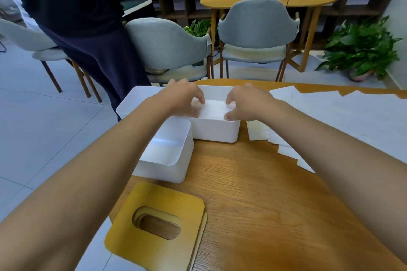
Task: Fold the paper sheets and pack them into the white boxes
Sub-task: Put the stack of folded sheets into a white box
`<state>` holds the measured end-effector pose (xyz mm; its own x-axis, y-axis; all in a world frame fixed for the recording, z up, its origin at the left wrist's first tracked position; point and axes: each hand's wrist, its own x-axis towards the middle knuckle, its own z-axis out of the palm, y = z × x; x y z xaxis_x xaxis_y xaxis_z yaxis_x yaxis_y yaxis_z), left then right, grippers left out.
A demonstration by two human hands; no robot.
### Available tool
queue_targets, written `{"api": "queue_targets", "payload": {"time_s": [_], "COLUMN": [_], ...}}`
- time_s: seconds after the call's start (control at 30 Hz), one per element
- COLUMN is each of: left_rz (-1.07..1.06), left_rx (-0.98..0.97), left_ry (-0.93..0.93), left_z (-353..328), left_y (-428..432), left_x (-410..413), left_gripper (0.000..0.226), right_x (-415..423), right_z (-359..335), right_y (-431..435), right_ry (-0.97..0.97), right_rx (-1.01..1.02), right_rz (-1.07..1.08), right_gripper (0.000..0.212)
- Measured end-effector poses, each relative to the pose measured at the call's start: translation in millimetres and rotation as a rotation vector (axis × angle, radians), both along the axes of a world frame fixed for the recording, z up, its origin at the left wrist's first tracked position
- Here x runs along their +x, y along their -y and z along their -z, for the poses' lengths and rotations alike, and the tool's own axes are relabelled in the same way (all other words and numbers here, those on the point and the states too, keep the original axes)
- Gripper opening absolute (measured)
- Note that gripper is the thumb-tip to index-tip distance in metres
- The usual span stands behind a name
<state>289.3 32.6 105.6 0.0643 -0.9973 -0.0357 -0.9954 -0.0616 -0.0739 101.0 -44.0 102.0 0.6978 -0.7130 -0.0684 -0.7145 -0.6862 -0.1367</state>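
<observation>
A folded white paper (214, 109) lies in the mouth of the far white box (217, 131), level with its rim. My left hand (185, 100) pinches the paper's left end and my right hand (244, 103) pinches its right end, fingers curled over the edges. A second white box (169, 169) stands nearer, under my left forearm; I see nothing in it. A third white box (132, 103) sits behind it at the left, partly hidden. Loose paper sheets (343, 112) lie spread on the right of the wooden table (253, 193).
A stack of yellow wooden lids (158, 224) with oval slots lies at the table's near left edge. A person in dark clothes (88, 28) stands close at the far left. Grey chairs (257, 28) and a plant (361, 48) stand beyond the table.
</observation>
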Motion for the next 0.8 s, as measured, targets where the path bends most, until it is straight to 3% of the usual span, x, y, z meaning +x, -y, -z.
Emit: {"api": "queue_targets", "payload": {"time_s": [0.13, 0.23, 0.5, 0.8], "left_rz": [0.072, 0.150, 0.200, 0.178], "left_rx": [-0.198, -0.227, -0.120, -0.024], "left_ry": [-0.175, -0.317, -0.399, -0.486], "left_z": [-15, -18, 8, 75], "left_y": [-13, -17, -2, 25], "left_x": [-21, -52, -150, -226], "left_gripper": [0.045, 0.052, 0.055, 0.061], "right_x": [-46, -89, -189, -273], "right_z": [-2, 2, 24, 78], "right_y": [-10, -17, -22, -12], "right_ry": [0.383, 0.492, 0.531, 0.337], "right_rx": [0.013, 0.089, 0.101, 0.064], "right_rz": [0.051, 0.003, 0.124, 0.259], "right_gripper": [0.048, 0.050, 0.049, 0.055]}}
